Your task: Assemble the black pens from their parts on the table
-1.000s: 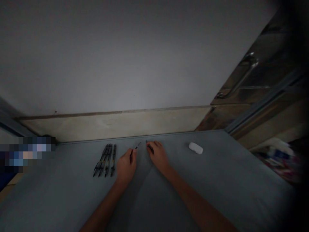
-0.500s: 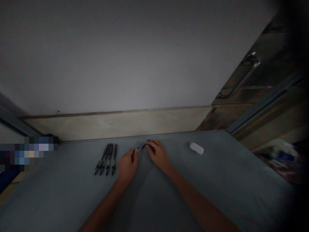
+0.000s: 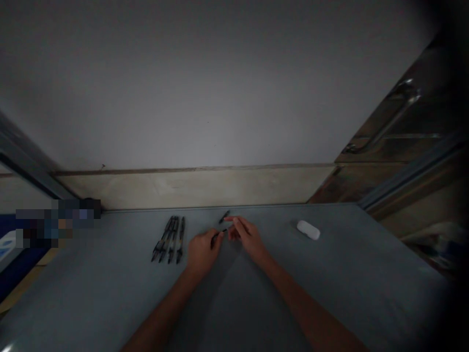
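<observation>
My left hand (image 3: 203, 250) is closed around a dark pen (image 3: 214, 239), whose thin end points right between thumb and fingers. Close to that end is my right hand (image 3: 249, 238), its index finger stretched out and the other fingers loosely bent; nothing shows in its grasp. A short black pen piece (image 3: 224, 216) lies on the table just beyond the right fingertips. To the left of my left hand, several black pens (image 3: 171, 239) lie side by side, roughly parallel.
A white oval case (image 3: 308, 230) rests on the grey table (image 3: 234, 303) to the right. Behind the table's far edge rises a pale wall (image 3: 205, 107). A metal handle (image 3: 388, 117) is at the upper right. Blurred items (image 3: 62, 222) stand by the left edge.
My right hand has let go of the black pen piece, which now lies on the table, and its fingers have spread. The left hand still holds its pen. The view has shifted slightly.
</observation>
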Demonstrator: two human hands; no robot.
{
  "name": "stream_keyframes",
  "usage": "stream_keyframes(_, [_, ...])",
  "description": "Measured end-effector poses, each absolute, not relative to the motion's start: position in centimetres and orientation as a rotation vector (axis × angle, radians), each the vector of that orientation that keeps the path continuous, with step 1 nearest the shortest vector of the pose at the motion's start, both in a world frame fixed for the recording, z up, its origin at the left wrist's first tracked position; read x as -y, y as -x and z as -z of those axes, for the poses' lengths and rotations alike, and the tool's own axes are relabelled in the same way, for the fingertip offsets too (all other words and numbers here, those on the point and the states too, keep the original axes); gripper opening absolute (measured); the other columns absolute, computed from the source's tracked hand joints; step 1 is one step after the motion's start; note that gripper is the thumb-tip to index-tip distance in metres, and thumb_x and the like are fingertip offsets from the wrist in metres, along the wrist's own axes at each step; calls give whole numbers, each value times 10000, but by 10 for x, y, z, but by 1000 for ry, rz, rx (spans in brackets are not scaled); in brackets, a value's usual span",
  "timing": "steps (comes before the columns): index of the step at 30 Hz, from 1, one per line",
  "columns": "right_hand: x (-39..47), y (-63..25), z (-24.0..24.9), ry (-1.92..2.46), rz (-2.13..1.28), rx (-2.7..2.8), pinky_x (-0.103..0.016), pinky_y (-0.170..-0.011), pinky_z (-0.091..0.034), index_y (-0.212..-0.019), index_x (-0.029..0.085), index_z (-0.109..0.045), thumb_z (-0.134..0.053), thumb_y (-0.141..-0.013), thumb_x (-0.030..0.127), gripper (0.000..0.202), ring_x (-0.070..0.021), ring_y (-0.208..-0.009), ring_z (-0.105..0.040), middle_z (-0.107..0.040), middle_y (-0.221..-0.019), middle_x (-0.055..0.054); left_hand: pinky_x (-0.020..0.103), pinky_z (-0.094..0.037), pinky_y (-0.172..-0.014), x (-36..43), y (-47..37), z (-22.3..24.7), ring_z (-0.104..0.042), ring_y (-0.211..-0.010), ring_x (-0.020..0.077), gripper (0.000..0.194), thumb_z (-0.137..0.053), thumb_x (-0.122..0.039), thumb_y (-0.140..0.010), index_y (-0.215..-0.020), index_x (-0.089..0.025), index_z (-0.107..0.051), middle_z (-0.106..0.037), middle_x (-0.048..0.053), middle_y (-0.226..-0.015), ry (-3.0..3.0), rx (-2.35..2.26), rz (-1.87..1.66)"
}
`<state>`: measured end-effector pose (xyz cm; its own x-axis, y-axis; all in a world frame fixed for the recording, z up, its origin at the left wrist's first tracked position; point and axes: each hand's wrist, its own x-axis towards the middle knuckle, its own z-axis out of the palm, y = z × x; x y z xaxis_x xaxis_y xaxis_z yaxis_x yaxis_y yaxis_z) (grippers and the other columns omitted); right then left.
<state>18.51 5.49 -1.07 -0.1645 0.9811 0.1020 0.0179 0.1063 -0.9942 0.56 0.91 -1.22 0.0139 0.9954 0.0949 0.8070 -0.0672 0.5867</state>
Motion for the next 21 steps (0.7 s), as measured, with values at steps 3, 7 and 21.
stream_keyframes(3, [-51, -181, 9, 1063, -1301, 1421, -341, -606, -533, -947, 250, -868, -735, -950, 827, 593, -207, -559, -640, -695, -591, 3, 347, -512, -756, -9, -6, 12, -865, -901, 303, 274, -639, -318, -1132, -1054, -285, -900, -922, 120, -983, -1969, -1822, -680])
stream_keyframes(7, [-51, -181, 11, 1073, -1300, 1490, -358, -616, -536, -888, 274, -868, -747, -926, 828, 568, -224, -562, -657, -686, -568, 14, 347, -542, -773, -9, -7, 11, -874, -896, 300, 260, -657, -298, -1126, -1069, -301, -911, -922, 103, -970, -1968, -1818, -678])
stream_keyframes(21, [-59, -190, 11, 1073, -1350, 1231, -316, -587, -406, -981, 235, -896, -835, -898, 611, 390, -189, -564, -588, -686, -591, 12, 329, -418, -674, -11, -4, 17, -769, -707, 262, 344, -628, -426, -1094, -831, -274, -790, -794, 62, -731, -1761, -1884, -949])
